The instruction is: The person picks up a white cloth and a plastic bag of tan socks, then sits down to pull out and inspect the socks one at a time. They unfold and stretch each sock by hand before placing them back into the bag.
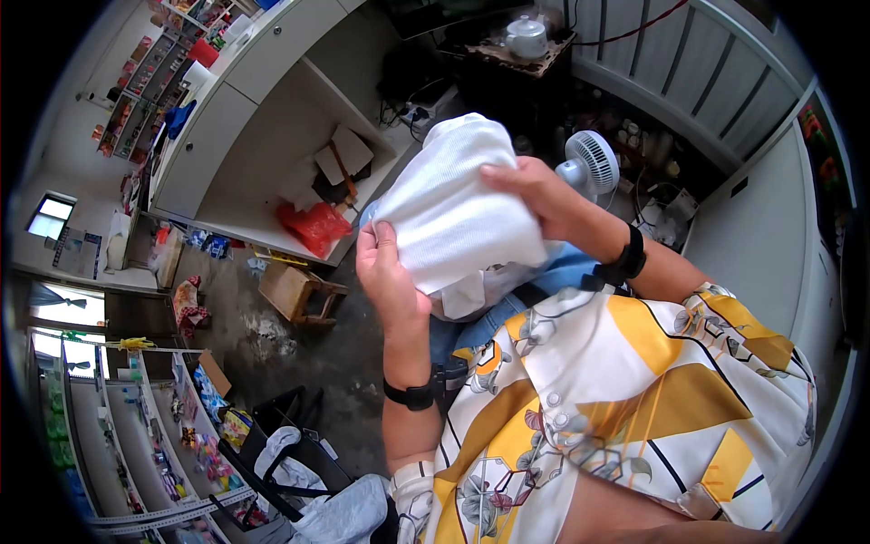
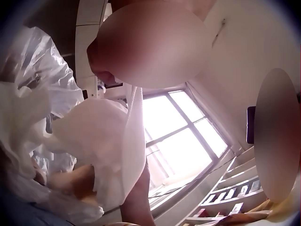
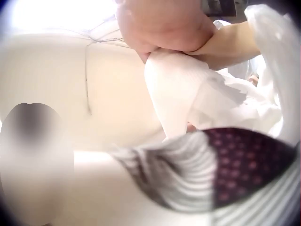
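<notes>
Cloth (image 1: 471,199), white and finely ribbed, was held up between a person's hands in front of a patterned shirt (image 1: 634,363), with clear plastic (image 2: 54,87) close by. Handling it well likely called for light, even tension, edges drawn straight without stretching the knit, and loose folds kept free of the plastic. The left hand (image 1: 391,272) pinched one edge, thumb uppermost; the right hand (image 1: 544,195) gripped the far side, most fingers hidden. Both forearms angled inward towards it.
</notes>
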`<state>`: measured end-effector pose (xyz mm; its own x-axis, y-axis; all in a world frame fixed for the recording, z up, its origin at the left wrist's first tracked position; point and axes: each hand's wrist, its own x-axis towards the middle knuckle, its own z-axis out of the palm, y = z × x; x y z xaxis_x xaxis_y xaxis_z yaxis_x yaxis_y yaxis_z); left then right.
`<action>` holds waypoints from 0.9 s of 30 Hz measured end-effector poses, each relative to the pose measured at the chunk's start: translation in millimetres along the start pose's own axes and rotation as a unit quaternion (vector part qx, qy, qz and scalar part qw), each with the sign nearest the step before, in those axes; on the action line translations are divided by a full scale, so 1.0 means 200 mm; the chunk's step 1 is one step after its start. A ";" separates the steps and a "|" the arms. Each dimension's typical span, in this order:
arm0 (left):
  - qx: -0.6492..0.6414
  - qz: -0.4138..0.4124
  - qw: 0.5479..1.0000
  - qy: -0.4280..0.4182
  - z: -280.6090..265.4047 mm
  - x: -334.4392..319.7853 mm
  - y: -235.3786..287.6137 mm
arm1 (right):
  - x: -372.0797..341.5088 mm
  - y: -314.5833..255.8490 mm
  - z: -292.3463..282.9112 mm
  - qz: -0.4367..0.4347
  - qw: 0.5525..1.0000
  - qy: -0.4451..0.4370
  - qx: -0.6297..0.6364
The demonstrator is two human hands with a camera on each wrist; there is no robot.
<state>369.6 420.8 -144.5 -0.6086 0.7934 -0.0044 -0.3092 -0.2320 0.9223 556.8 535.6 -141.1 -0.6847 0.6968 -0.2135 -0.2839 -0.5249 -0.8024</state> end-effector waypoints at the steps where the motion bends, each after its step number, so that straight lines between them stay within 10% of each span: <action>1: -0.008 0.013 1.000 0.000 -0.03 0.01 0.01 | 0.00 -0.01 -0.01 0.007 1.000 0.008 0.016; 10: -0.035 0.019 0.999 0.033 -0.14 0.05 0.07 | -0.02 -0.04 -0.03 0.042 0.999 0.022 0.000; 14: 0.140 0.160 0.977 -0.033 0.14 -0.07 0.11 | 0.02 0.03 0.06 0.053 0.998 0.016 -0.013; 18: 0.421 0.246 0.805 -0.340 0.36 -0.27 0.15 | 0.08 0.20 -0.06 -0.115 0.979 -0.166 -0.004; 21: 0.400 0.341 0.743 -0.415 0.29 -0.27 0.06 | 0.11 0.14 -0.01 0.023 0.970 -0.127 0.207; 24: 0.485 0.495 0.657 -0.297 0.26 -0.23 0.14 | 0.11 0.09 0.03 0.050 0.960 -0.111 0.251; 27: 0.607 0.438 0.610 -0.260 0.31 -0.20 0.14 | 0.08 0.08 0.05 0.066 0.958 -0.097 0.263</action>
<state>430.0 417.7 -94.5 0.2603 0.8090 0.5270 0.9295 -0.3577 0.0899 534.2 534.0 -152.1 -0.8352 0.5307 -0.1446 -0.4504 -0.8108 -0.3739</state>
